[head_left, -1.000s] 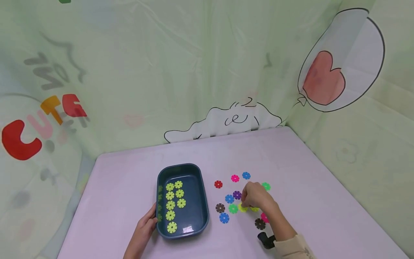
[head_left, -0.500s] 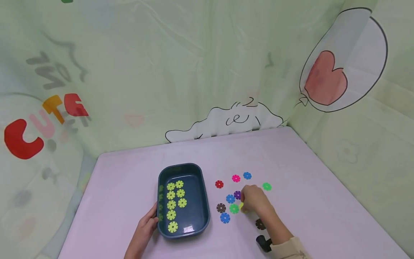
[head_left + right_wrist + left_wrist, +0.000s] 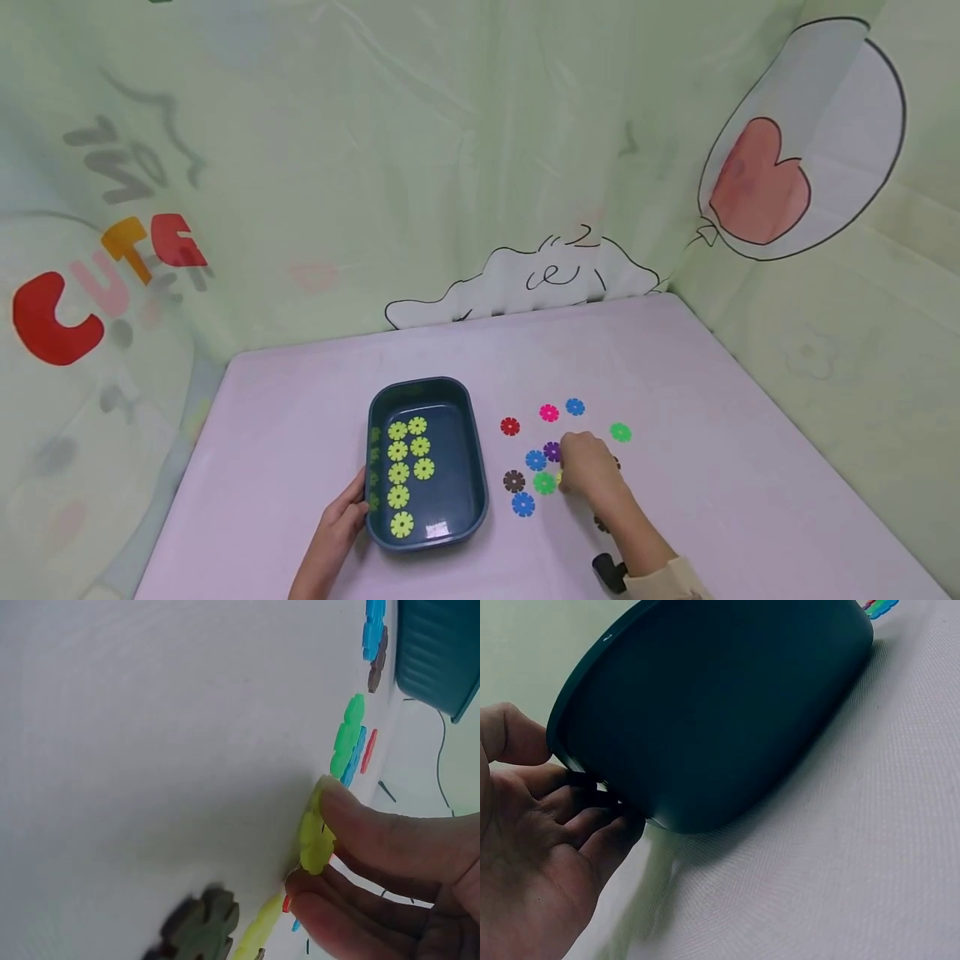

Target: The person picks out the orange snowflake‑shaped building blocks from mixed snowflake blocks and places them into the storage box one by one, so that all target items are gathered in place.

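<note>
A dark blue rectangular tray (image 3: pixel 451 500) holds several yellow notched flower discs (image 3: pixel 398 473), lined up along its left side. At its left edge my left hand (image 3: pixel 339 527) grips the wall, thumb at the rim and fingers curled below it in the left wrist view. To the right, my right hand (image 3: pixel 590 469) is down among loose discs. Its thumb and fingers pinch a yellow flower disc (image 3: pixel 316 841), tilted up on edge close over the table. Another yellow disc (image 3: pixel 257 930) lies beside it, hidden under the hand in the head view.
Around the right hand lie a green disc (image 3: pixel 544 483), a purple disc (image 3: pixel 552 452), blue discs (image 3: pixel 523 504), a brown disc (image 3: pixel 513 481), a red disc (image 3: pixel 510 427) and a pink disc (image 3: pixel 549 413). A black object (image 3: pixel 609 572) shows by the right wrist. Curtains surround the lilac table (image 3: pixel 300 417).
My right hand has shifted slightly down over the yellow discs and covers more of them. The left hand and tray hold their place; the head view has drifted a little.
</note>
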A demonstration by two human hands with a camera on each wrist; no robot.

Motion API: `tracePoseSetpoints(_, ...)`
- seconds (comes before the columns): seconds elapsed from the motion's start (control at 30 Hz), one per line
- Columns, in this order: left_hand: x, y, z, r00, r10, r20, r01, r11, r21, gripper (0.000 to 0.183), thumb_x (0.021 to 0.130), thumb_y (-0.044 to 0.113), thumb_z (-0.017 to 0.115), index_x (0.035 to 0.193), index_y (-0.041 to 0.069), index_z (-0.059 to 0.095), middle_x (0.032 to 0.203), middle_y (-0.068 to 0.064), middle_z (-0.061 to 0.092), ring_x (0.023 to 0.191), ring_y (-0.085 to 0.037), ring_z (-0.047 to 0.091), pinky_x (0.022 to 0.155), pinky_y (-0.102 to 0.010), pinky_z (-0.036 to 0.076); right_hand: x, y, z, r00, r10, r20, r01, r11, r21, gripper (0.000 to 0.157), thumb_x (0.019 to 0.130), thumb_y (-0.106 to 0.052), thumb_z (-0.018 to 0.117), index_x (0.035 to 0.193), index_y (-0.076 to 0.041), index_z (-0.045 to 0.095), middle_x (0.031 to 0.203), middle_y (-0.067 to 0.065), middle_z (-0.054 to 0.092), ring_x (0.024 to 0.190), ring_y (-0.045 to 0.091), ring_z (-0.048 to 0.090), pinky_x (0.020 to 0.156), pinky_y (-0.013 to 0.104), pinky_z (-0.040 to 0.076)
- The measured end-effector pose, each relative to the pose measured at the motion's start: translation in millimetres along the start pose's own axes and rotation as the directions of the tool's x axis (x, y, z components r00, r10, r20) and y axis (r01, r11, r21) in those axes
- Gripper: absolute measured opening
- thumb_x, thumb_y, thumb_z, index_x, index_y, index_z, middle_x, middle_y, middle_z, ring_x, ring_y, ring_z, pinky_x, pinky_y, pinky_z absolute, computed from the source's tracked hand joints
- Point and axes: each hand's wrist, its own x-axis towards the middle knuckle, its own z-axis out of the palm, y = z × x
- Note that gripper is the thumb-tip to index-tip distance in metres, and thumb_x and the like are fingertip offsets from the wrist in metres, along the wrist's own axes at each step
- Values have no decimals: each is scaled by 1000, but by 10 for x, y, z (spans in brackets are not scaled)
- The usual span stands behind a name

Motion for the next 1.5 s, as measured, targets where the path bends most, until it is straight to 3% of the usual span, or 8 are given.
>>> tracePoseSetpoints(0.23,-5,6,2,1000,8,5,-8,1000,-1,59,95,7,34,152,-2,23,162,-15,17,149,-36,18,113,-46,32,10,24,-30,1000,18,3,-18,999,51,10,67,6,79,71,2,70,65,11,67,53,18,53,43,22,46)
tracePoseSetpoints(0.63,5,-17,3,1000,5,13,-5,1000,-15,59,95,6,33,152,-3,22,162,-15,15,149,-36,17,114,-46,31,-26,28,-60,1000,9,-16,-8,994,107,11,68,6,78,70,1,68,63,10,64,55,19,52,47,26,51)
tracePoseSetpoints(0.83,-5,-1,2,1000,6,15,-6,1000,-17,59,95,7,33,152,-2,22,162,-15,16,149,-36,17,113,-46,32,-34,42,-116,999,12,33,-18,985,169,13,70,3,79,70,-2,67,65,8,62,58,19,52,51,27,53)
tracePoseSetpoints(1.1,7,2,17,1000,-17,-5,17,1000,-23,60,93,6,34,152,-1,25,162,-12,18,149,-33,20,113,-45,33,-4,84,-174,989,31,147,-77,944,320,13,72,0,80,70,-4,69,68,7,62,59,18,56,51,22,54)
tracePoseSetpoints(1.5,2,1,19,1000,-9,-2,8,1000,-19,60,94,7,34,152,-1,24,162,-13,18,149,-35,20,113,-46,33,46,-19,-386,990,-45,130,-16,902,432,9,72,-3,82,73,-4,72,69,5,67,56,15,62,54,24,58)
